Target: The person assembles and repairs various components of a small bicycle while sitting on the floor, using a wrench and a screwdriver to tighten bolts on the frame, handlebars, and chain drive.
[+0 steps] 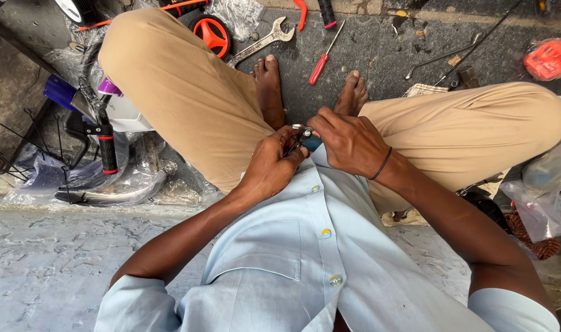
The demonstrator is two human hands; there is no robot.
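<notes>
I sit on the ground with knees bent and look down at my lap. My left hand (271,165) and my right hand (348,140) meet in front of my light blue shirt. Between them they grip a small part (306,139) with a metal top and a dark blue-green body. The left hand's fingers pinch it from the left. From the right, the other hand closes over it, a dark band on its wrist. What the part is, I cannot tell. My bare feet rest on the dark floor just beyond the hands.
A red-handled screwdriver (320,61) and an open-end spanner (262,40) lie on the floor beyond my feet. A small ride-on toy with a red steering wheel (211,32) and black handlebar (105,144) sits left, among plastic wrapping. An orange object in plastic (549,58) lies at far right.
</notes>
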